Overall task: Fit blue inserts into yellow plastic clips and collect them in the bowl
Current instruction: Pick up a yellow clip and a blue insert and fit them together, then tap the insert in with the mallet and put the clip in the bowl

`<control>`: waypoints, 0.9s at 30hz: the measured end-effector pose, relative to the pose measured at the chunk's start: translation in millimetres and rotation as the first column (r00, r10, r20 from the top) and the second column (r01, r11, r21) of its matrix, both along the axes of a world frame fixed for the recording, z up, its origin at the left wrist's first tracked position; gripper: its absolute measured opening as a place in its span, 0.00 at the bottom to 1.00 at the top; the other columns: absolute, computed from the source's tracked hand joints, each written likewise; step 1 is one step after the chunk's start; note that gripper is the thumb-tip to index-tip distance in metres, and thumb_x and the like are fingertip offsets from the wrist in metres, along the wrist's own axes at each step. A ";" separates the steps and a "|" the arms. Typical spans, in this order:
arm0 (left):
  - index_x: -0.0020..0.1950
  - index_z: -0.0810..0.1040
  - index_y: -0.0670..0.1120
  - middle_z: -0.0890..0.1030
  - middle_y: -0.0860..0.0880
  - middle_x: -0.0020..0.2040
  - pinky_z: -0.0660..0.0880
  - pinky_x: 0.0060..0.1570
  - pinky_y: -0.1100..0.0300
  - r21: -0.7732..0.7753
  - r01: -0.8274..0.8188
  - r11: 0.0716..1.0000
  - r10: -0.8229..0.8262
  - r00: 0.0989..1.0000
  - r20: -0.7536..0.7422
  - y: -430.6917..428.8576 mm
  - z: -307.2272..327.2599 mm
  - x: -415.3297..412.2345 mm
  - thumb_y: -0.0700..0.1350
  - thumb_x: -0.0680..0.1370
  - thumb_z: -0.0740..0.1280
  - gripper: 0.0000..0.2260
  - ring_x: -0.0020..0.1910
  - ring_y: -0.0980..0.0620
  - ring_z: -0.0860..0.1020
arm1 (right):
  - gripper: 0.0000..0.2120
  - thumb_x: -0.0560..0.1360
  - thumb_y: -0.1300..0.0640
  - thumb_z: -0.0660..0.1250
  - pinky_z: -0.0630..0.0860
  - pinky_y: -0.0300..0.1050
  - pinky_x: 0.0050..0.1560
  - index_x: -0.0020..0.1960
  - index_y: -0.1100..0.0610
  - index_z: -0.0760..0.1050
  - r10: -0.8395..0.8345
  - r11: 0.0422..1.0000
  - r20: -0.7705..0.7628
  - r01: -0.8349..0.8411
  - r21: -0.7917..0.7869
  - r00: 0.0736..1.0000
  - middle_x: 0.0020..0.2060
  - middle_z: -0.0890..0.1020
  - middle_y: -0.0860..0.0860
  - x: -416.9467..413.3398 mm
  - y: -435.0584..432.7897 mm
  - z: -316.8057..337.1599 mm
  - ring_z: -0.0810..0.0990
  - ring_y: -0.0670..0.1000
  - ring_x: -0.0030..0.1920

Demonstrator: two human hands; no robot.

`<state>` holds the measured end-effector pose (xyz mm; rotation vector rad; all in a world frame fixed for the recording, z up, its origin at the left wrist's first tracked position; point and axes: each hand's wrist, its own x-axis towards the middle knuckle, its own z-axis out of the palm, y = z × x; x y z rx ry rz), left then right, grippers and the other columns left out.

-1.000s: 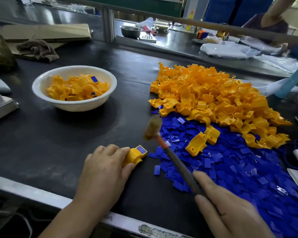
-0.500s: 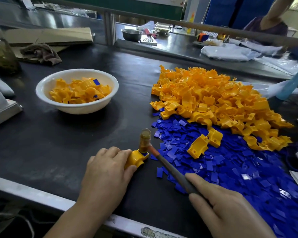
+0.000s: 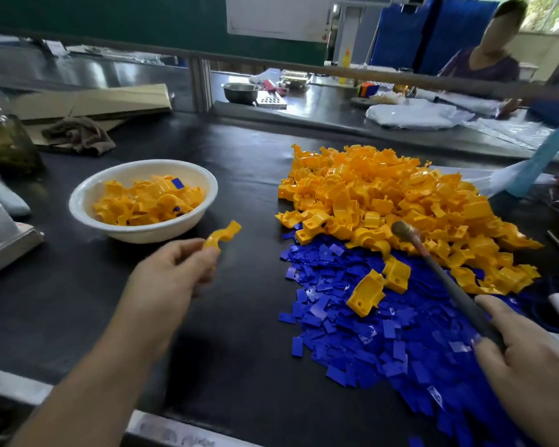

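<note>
A white round bowl (image 3: 142, 235) stands on the black table (image 3: 239, 162), left of centre. It holds a heap of yellow plastic clips (image 3: 136, 204), and a flat blue rectangular insert (image 3: 177, 183) shows in one near the top. Just right of the bowl and off the table, the left hand (image 3: 171, 279) pinches a single curved yellow clip (image 3: 221, 235) between thumb and curled fingertips. Blur hides whether that clip carries an insert.

To the right lies a loose pile of yellow clips (image 3: 384, 195). Touching it on the near side is a spread of small blue inserts (image 3: 352, 324). The right hand (image 3: 530, 366) grips the dark handle of a small brown-headed mallet (image 3: 442, 275), whose head hangs over the seam between the two piles.

On the next bench sits a steel bowl (image 3: 241, 91); its contents cannot be seen. A glass bottle (image 3: 4, 137) at far left holds olive liquid. The print on the white sheet (image 3: 278, 14) on the green wall is too small to read.
</note>
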<state>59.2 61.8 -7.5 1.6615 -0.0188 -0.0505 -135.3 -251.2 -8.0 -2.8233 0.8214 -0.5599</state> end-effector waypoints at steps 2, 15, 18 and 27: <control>0.46 0.79 0.48 0.82 0.50 0.38 0.75 0.31 0.63 -0.237 -0.081 0.968 0.056 0.993 -0.108 0.7 22.0 33.3 0.49 0.77 0.68 0.05 0.33 0.57 0.79 | 0.25 0.70 0.61 0.68 0.75 0.52 0.31 0.61 0.43 0.66 -0.036 0.999 -0.040 0.035 -0.029 0.999 0.36 0.71 0.43 3.6 -13.1 -6.2 0.73 0.47 0.31; 0.54 0.79 0.47 0.85 0.45 0.50 0.79 0.37 0.59 -0.209 0.077 0.975 -0.099 0.990 -0.100 -14.0 4.5 8.7 0.45 0.79 0.64 0.06 0.44 0.50 0.85 | 0.26 0.72 0.40 0.64 0.75 0.49 0.56 0.68 0.46 0.69 0.052 0.990 -0.259 -0.083 -0.113 0.964 0.59 0.76 0.47 28.9 20.9 18.2 0.74 0.49 0.58; 0.52 0.80 0.46 0.86 0.47 0.45 0.77 0.38 0.60 -0.095 0.214 0.972 -0.225 0.966 -0.125 -26.9 -14.9 -32.1 0.42 0.78 0.65 0.05 0.41 0.52 0.84 | 0.30 0.73 0.33 0.57 0.70 0.45 0.62 0.71 0.40 0.57 0.207 0.968 -0.298 -0.239 -0.076 0.932 0.65 0.68 0.43 57.2 49.5 21.1 0.68 0.46 0.64; 0.48 0.81 0.63 0.86 0.54 0.46 0.77 0.55 0.53 0.078 0.358 0.930 -0.351 0.932 -0.091 -26.3 -29.5 -79.7 0.52 0.68 0.68 0.10 0.46 0.55 0.84 | 0.15 0.78 0.45 0.59 0.72 0.45 0.51 0.63 0.48 0.71 0.330 0.911 -0.307 -0.386 -0.142 0.893 0.59 0.73 0.49 101.6 60.2 -1.8 0.71 0.51 0.55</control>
